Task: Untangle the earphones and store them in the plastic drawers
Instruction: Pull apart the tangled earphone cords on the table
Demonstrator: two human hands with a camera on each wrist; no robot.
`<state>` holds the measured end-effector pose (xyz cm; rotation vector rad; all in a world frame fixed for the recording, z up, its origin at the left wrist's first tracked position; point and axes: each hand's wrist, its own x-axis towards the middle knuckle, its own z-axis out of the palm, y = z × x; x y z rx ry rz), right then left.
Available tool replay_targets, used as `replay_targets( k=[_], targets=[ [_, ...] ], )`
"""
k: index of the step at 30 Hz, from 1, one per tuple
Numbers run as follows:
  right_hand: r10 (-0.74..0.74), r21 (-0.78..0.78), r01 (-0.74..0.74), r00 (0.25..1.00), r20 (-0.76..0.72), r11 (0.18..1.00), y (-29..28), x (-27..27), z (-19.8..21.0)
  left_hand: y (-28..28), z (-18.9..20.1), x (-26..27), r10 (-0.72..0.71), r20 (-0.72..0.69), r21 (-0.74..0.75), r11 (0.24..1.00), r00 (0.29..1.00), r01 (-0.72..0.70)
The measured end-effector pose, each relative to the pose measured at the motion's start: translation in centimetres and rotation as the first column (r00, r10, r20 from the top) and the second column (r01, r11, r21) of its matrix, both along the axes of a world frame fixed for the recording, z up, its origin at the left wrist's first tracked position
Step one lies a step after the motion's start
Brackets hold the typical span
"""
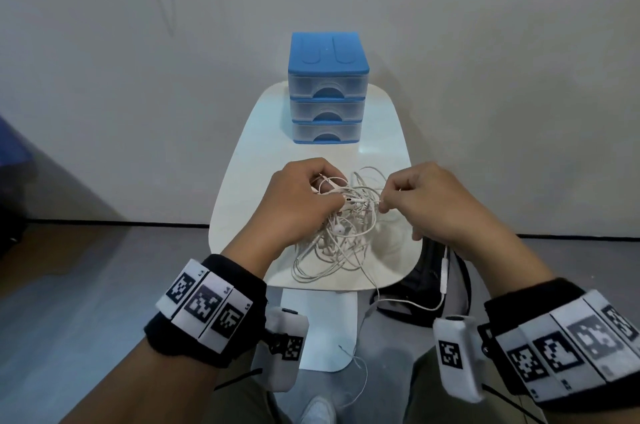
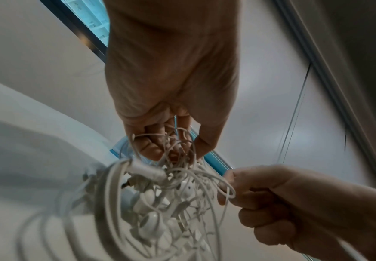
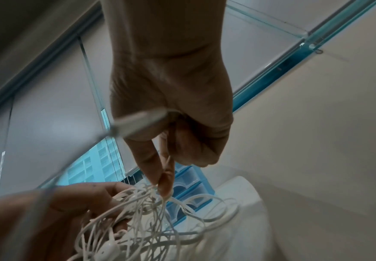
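— Right wrist view tells it best: the right hand point(image 3: 171, 98) has thumb and forefinger pinched together on one strand at the top of the tangle, low in the middle of the frame. Pinching there, I'd guess, lets a single cord be drawn out without dragging the whole lot.

— And the other hand?

— The left hand point(image 1: 301, 201) has its fingers curled round a bunch of loops, at centre of the head view. That looks like the anchor: it keeps the knot steady while the right one picks at it.

— So where are the earphones point(image 1: 341, 240) themselves?

— Mostly heaped on the near end of the little white table point(image 1: 242, 167), lifted a bit between the two hands. One cord with an inline remote point(image 1: 444, 273) hangs off the near edge, lower right of the frame, and trails toward the floor.

— Nothing sorted yet, then?

— Not that I can see; earbuds and plugs are all bundled in one mass.

— The drawers?

— The plastic drawers point(image 1: 328, 94), blue-topped, three high, stand at the far end of the table, upper centre, all three closed. Well apart from the tangle, probably to leave working room.
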<state>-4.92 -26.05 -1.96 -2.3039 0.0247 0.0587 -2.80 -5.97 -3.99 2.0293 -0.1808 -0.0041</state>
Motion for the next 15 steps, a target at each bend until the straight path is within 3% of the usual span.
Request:
replay_targets(
  k=[3,6,9,15],
  targets=[
    [-0.053,0.1,0.044,0.995,0.09,0.994,0.8,0.1,-0.2,-0.2,-0.4,-0.1,0.019,-0.012,-0.021,1.0,1.0,-0.02],
    [0.006,0.108,-0.031,0.974,0.226,0.994,1.6,0.0,-0.2,-0.4,-0.4,-0.1,0.026,-0.006,-0.035,0.999,1.0,-0.026],
    [0.137,-0.019,-0.137,0.954,0.267,0.99,2.2,0.0,-0.2,-0.4,-0.1,-0.1,0.028,0.001,-0.055,0.998,1.0,-0.027],
    [0.176,-0.311,-0.083,0.943,0.282,0.947,2.7,0.3,-0.7,-0.3,0.4,0.0,0.007,0.04,-0.03,1.0,0.999,-0.006]
  ],
)
